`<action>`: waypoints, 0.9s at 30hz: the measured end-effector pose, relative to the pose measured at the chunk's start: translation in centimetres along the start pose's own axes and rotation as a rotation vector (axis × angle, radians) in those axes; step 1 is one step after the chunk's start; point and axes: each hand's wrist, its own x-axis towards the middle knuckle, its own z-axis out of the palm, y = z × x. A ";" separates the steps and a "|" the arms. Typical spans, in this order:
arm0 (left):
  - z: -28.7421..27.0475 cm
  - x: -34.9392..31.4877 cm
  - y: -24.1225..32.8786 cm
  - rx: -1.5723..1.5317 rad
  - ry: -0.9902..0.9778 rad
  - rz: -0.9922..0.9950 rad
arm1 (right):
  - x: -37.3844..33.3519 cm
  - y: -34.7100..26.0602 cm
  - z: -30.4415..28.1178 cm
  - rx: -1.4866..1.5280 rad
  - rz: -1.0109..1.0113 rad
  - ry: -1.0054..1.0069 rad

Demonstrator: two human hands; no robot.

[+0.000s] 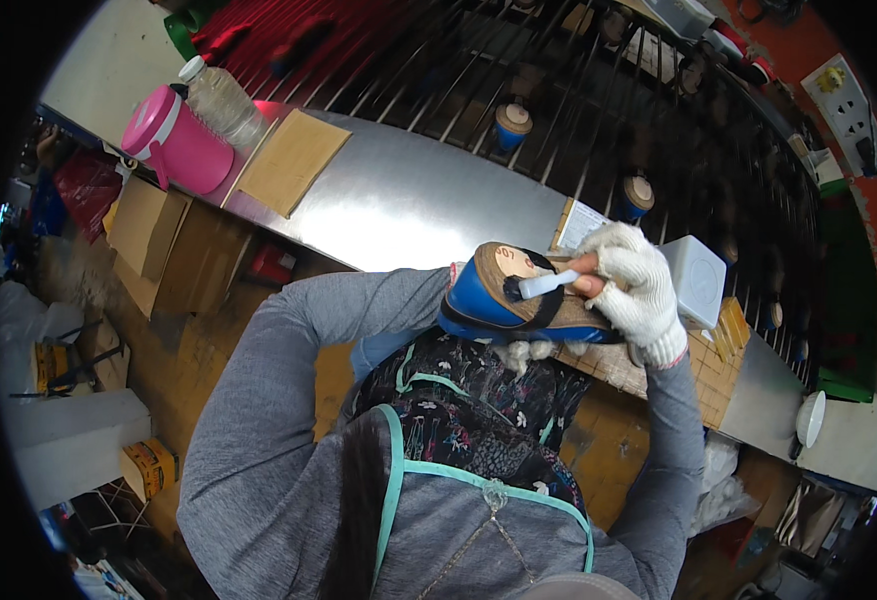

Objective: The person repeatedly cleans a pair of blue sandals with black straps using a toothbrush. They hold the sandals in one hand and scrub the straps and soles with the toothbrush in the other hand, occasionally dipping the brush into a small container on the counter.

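Before the metal bench (409, 195), a blue shoe form (479, 312) is lying tilted in the person's grasp, its tan sole face (507, 260) showing upward and 1 black strap (547, 309) crossing it. Going rightward, the left hand (526, 354) is mostly hiding behind the form; its gloved fingertips are curling beneath the near side, so it seems to be gripping there. A white-handled brush (549, 284) is resting its dark bristles against the sole face, just beside the strap. The right hand (634, 285), knit-gloved with bare fingertips, is pinching that handle. Brushing beside the strap is apparently the step in hand; the next move is calling for a firm left hold and a short, controlled stroke.

As for writing, a yellow carton (151, 466) at far left is carrying dark print, the sole face is showing a few reddish figures, a paper sheet (584, 220) is bearing text too small to read, and a white box (694, 280) is displaying 1 faint round emblem.
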 end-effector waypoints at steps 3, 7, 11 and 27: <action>-2.1 1.8 -1.5 -0.231 -0.369 -0.131 | 0.8 0.6 0.5 0.070 0.012 -0.069; -3.7 4.7 -4.4 -0.488 -0.760 -0.309 | 0.4 1.3 1.2 0.237 0.141 -0.148; -4.2 6.5 -5.8 -0.464 -0.894 -0.477 | -0.2 1.9 1.5 0.175 0.121 -0.195; -1.1 1.6 1.9 -0.067 -0.200 0.257 | -4.7 -2.8 -3.8 -0.240 0.226 0.349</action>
